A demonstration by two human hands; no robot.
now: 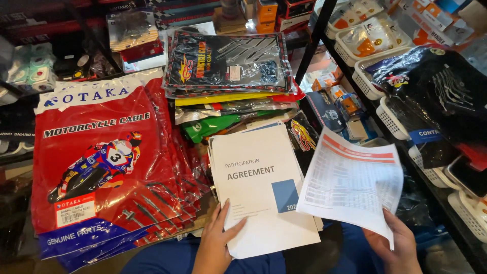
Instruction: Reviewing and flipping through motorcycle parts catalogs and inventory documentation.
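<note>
Sorting papers: left hand (215, 243) rests flat, fingers spread, on a white booklet (261, 190); right hand (395, 243) fingers pinch a printed sheet (352, 185); next likely needs setting it down.

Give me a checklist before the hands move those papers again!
1. Left hand flat on the white booklet: ok.
2. Right hand gripping the printed sheet by its lower edge: ok.
3. Sheet lifted apart from the booklet: ok.
4. Booklet lying level on the pile: not ok, it overhangs toward the lap.
5. Red cable packets stacked steadily: cannot tell.
</note>
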